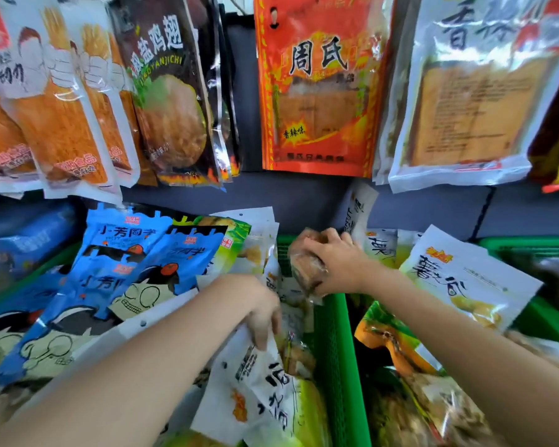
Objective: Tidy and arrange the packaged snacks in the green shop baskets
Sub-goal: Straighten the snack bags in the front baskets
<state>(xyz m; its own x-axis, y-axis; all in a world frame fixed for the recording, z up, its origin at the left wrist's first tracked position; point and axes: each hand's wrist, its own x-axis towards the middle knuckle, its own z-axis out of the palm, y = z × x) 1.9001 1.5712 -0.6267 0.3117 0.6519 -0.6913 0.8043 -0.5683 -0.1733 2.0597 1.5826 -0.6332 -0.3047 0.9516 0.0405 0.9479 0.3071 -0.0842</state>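
My right hand [336, 262] grips a clear packet of brown snack [305, 269] and holds it just above the rim of the middle green basket [334, 337]. My left hand [259, 309] reaches down into that basket and pinches the top edge of a white snack packet with black characters [265, 385]. Blue packets with a cartoon figure [136, 262] lie stacked in the left part of the basket. A white packet with a yellow picture [465, 275] leans in the basket to the right.
Hanging packets fill the wall above: orange strips [55, 117], a dark chicken-wing bag [171, 101], a red-orange bag [317, 85] and a silver-white bag [465, 91]. Another green basket [530, 243] stands at far right. An orange-green packet [391, 337] lies under my right forearm.
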